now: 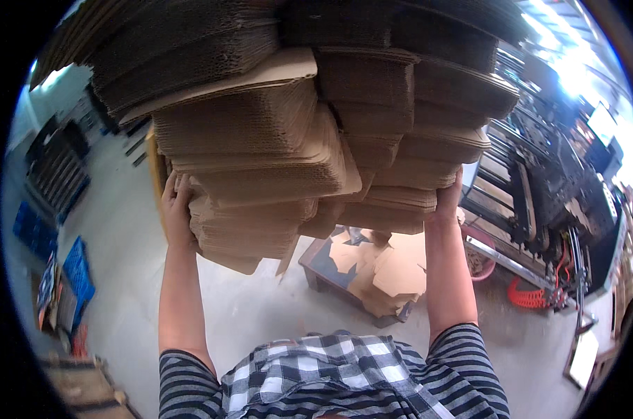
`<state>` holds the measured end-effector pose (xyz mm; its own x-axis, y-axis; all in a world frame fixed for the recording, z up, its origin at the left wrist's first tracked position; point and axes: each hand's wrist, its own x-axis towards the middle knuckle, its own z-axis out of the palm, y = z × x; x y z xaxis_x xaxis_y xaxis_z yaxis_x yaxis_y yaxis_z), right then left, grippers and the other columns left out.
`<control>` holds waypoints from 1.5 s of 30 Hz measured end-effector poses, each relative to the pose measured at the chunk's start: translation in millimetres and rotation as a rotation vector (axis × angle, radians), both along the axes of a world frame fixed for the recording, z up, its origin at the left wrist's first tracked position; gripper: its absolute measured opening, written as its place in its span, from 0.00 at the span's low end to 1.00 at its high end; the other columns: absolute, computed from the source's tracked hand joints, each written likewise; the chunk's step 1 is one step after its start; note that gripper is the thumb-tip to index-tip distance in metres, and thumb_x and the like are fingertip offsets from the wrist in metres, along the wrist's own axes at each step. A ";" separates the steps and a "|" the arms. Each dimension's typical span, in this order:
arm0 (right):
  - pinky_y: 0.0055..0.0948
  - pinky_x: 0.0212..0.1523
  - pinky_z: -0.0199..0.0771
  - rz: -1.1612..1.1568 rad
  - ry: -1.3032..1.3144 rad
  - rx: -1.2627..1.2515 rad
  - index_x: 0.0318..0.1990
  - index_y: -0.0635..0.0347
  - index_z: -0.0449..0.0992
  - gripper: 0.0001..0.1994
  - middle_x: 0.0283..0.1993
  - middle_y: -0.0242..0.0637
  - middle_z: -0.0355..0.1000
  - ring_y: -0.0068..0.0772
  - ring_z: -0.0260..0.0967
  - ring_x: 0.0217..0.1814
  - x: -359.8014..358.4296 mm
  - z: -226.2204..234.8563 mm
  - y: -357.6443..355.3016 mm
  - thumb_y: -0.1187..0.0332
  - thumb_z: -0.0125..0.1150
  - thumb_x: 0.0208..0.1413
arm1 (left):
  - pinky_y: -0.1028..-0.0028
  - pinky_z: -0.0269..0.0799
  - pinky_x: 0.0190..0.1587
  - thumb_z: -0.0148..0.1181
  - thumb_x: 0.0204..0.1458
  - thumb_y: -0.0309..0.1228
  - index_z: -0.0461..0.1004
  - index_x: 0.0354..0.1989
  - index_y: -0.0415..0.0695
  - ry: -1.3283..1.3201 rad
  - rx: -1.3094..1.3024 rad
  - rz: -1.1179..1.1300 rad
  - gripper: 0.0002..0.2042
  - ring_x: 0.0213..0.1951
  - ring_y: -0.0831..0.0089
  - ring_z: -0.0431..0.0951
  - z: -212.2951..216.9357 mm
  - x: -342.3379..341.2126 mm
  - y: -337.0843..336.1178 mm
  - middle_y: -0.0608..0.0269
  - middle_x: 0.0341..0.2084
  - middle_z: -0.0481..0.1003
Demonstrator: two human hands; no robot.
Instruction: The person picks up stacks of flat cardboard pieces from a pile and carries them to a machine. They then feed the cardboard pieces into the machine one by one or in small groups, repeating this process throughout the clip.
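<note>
Brown corrugated cardboard is making up the tall stack [261, 126] that is rising ahead of the checked garment [316, 370], between the two hands and well above them. Its lower bundles [243, 227] are spanning left to right from one hand to the other, so neither hand is clearly lying nearer. The left hand [179, 202] is gripping the left edge with bent fingers; the right hand [450, 199] is clasping the right edge, its fingertips largely hiding from view. Both forearms [180, 293] are pointing forward, nearly parallel, out of striped sleeves [187, 384]. Below, between the arms, a low table [321, 264] is bearing loose, flat cardboard pieces [400, 269].
</note>
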<state>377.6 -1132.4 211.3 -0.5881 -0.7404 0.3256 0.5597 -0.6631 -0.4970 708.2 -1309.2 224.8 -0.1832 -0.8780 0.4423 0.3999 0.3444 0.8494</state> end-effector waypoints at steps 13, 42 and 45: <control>0.32 0.46 0.63 -0.782 -0.092 0.051 0.44 0.58 0.61 0.20 0.45 0.37 0.62 0.33 0.61 0.45 -78.6 -33.8 34.8 0.54 0.40 0.50 | 0.79 0.63 0.39 0.51 0.46 0.32 0.59 0.47 0.37 -0.029 -0.057 -0.577 0.20 0.37 0.77 0.67 -38.2 -230.8 -127.4 0.61 0.37 0.67; 0.36 0.49 0.60 -2.162 0.023 0.402 0.51 0.62 0.51 0.23 0.51 0.40 0.54 0.38 0.54 0.52 152.6 -110.3 44.4 0.57 0.38 0.51 | 0.73 0.52 0.51 0.58 0.38 0.35 0.65 0.44 0.39 0.015 -0.128 -1.933 0.23 0.50 0.69 0.58 -156.3 -515.4 53.4 0.57 0.48 0.60; 0.37 0.50 0.58 -2.175 -0.036 0.336 0.52 0.62 0.51 0.25 0.52 0.40 0.53 0.39 0.52 0.53 167.3 -130.5 38.6 0.55 0.38 0.51 | 0.73 0.51 0.52 0.59 0.35 0.36 0.64 0.45 0.39 -0.046 -0.110 -1.995 0.26 0.50 0.67 0.58 -177.8 -509.2 61.4 0.56 0.49 0.59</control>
<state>544.9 -1093.8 80.8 -0.3455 0.8762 0.3360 -0.7099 -0.0099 -0.7043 199.0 -1247.8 47.1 -0.6988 0.5660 0.4374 0.1978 -0.4348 0.8785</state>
